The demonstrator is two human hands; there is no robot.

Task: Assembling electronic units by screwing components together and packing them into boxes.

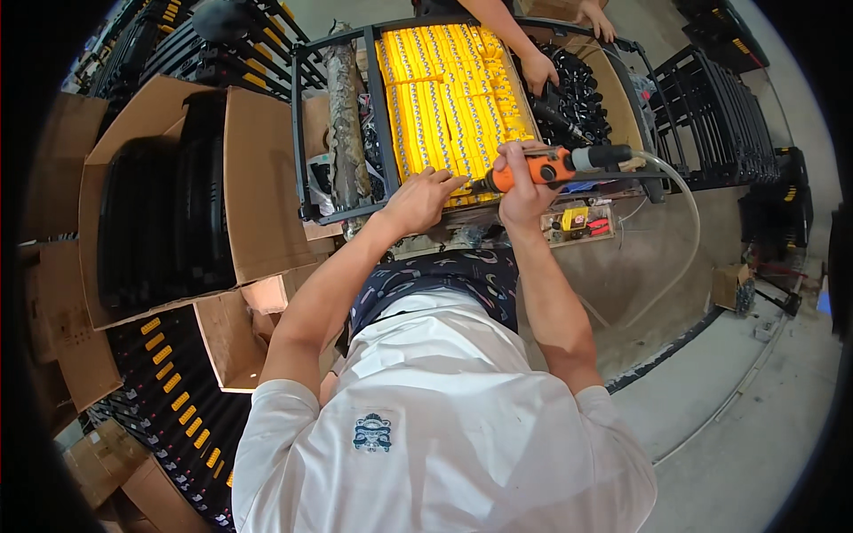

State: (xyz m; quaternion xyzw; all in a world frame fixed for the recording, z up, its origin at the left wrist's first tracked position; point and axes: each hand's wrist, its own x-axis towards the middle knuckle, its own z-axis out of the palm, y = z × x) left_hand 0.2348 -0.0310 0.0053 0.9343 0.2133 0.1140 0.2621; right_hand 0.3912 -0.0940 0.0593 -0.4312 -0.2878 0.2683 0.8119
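Note:
My right hand (524, 191) is wrapped round an orange power screwdriver (531, 171), held nearly level with its dark tip pointing left. A pale hose (684, 195) curves down from the tool's grey and black rear end. Close to the tip, my left hand (419, 201) has its fingers closed on a small yellow plastic part (456, 187); the thumb is mostly hidden. Just beyond both hands lie tightly packed rows of yellow strips (435, 98) dotted with small metal pieces, inside a black frame (371, 115).
Across the frame, another person's hand (538, 71) reaches into a carton of black parts (577, 98). A second hand (597, 19) rests at the far edge. Cartons (267, 186) with black panels stand left. Below the screwdriver sits a small tray (607, 222) with red and yellow items.

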